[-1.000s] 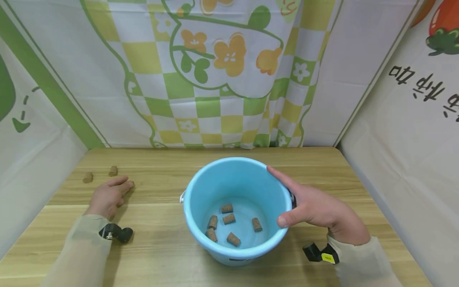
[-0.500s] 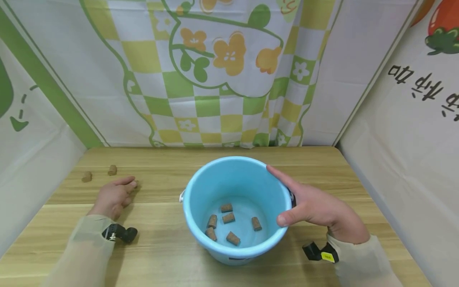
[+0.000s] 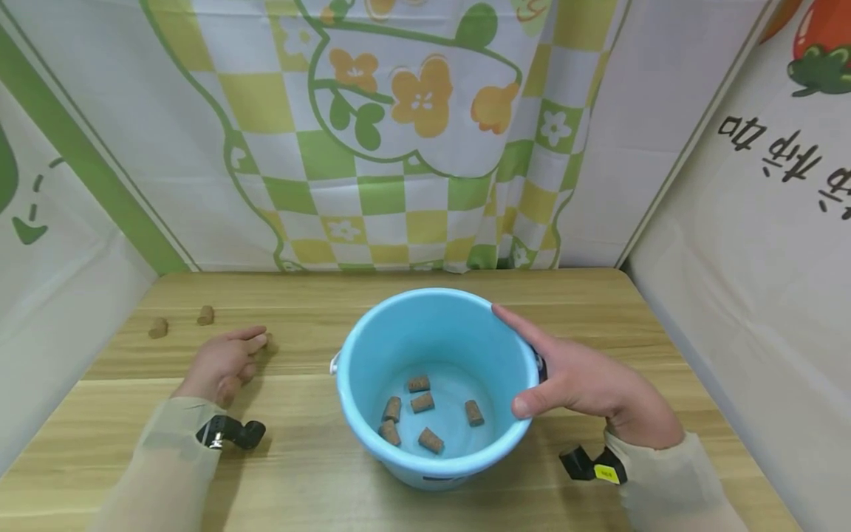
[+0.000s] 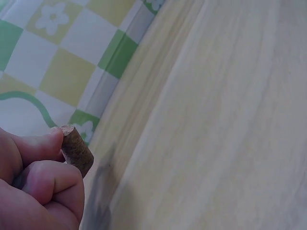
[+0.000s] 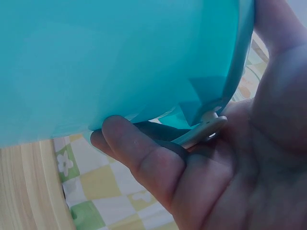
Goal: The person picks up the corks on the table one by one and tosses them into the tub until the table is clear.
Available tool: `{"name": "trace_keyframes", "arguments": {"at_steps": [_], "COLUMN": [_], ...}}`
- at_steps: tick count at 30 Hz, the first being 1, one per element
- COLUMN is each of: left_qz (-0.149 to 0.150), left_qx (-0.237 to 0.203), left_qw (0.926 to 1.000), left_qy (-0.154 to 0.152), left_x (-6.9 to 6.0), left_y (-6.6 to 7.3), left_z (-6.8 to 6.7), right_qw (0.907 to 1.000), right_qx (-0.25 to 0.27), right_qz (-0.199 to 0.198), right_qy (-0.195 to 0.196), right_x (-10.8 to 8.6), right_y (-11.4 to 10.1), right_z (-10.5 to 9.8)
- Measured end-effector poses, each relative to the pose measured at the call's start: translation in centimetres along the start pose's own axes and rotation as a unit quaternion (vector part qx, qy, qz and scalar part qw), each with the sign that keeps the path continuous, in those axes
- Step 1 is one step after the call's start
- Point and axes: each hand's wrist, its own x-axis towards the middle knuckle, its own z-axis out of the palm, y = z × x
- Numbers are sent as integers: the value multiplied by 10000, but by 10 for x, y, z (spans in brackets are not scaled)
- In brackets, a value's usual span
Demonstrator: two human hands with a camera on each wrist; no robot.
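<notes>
My left hand point(image 3: 222, 363) pinches a brown cork point(image 4: 76, 149) between thumb and finger, over the left part of the table; in the left wrist view the cork sticks out past the fingertips. A light-blue bucket point(image 3: 352, 414) stands at the middle of the table. Several corks, one of them a cork point(image 3: 473, 413) lying apart at the right, are on its bottom. My right hand point(image 3: 585, 388) grips the bucket's right rim, thumb on the near side and a finger reaching along the far side. In the right wrist view, curled fingers point(image 5: 139, 158) lie against the outer wall beside the handle mount.
Two more corks lie at the table's far left, a left cork point(image 3: 158, 328) and a right cork point(image 3: 206, 315). A patterned curtain point(image 3: 399, 207) hangs behind the wooden table point(image 3: 299, 458). White cloth walls rise at both sides.
My left hand has lifted with the cork and moved right, toward the bucket. The right hand keeps its grip on the rim, and the bucket stays in place.
</notes>
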Motion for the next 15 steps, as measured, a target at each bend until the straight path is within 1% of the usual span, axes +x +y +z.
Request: {"name": "trace_keyframes", "arguments": {"at_steps": [6,8,10,13,15], "left_qz": [19,143,273,504,611], "left_qx": [274,7,-298,-797,-860], "left_qw": [9992,9988,9976,9931,9919], "left_qy": [-277,-461,-562,-691,-703], "left_x": [-7,-9,-11,-14,-17], "left_y": [8,11,15,21,27], "left_z": [4,7,12,20,24], "right_qw": [10000,10000,10000,10000,10000], "right_qx": [46,39,52,85,60], "right_qz": [42,51,50,25,18], "right_qy": [-29,-19,-14,-21,-12], "right_x": [0,0,0,0,0], "right_y": [-1,-1,0,0,0], "right_z": [0,0,0,0,1]}}
